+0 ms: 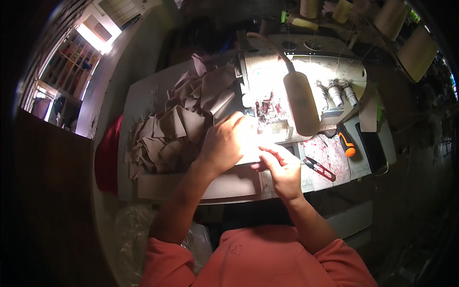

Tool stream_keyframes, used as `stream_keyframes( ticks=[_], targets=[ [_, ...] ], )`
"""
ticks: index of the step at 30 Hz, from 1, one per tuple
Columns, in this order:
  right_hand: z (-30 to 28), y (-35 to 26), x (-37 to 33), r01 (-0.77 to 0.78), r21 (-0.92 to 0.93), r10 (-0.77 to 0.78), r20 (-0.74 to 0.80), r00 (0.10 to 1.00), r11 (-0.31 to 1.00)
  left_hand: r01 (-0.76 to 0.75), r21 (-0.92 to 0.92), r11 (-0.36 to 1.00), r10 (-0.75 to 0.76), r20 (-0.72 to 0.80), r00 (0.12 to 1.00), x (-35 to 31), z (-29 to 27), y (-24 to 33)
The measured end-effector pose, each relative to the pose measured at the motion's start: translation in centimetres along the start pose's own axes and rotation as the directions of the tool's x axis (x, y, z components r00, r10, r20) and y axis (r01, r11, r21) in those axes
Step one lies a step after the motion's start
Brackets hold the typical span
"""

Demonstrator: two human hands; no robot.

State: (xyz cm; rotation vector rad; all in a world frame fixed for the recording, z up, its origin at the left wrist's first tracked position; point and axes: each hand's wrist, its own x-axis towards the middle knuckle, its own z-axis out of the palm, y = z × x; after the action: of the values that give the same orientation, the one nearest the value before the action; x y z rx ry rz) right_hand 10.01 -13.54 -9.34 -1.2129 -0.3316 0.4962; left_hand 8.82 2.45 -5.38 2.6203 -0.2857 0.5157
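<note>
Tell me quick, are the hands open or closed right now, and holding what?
Left hand: at the pale piece; glare hides whether it's open or closed.
Right hand: closed, thumb and finger seemingly pinching that piece's edge.

I count two bare hands, one oblong brown lamp, three silver metal cylinders, one pair of red-and-black thread snips, and beige fabric pieces too overlapped to count.
</note>
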Motion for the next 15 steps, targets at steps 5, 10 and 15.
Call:
stream_keyframes(
  ticks=[5,10,15],
  targets=[
    [0.0,0.0,0.5,-0.001,-0.069,0.000,-0.014,1.000,0.998,0.040,0.049,0.998,-0.041,0.012,0.999,0.3,0.4,-0.8],
    [0.0,-0.3,1.0,0.018,-0.189,-0.022,-0.020,1.000,0.982,0.084,0.211,0.974,-0.073,-0.062,0.995,1.3,0.8,-2.7],
    [-1.4,0.1,-0.7,0.069,-0.207,-0.070,0.004,0.998,0.976,-0.111,0.239,0.965,0.129,-0.059,0.990,5.7,1.0,-8.4]
  ],
)
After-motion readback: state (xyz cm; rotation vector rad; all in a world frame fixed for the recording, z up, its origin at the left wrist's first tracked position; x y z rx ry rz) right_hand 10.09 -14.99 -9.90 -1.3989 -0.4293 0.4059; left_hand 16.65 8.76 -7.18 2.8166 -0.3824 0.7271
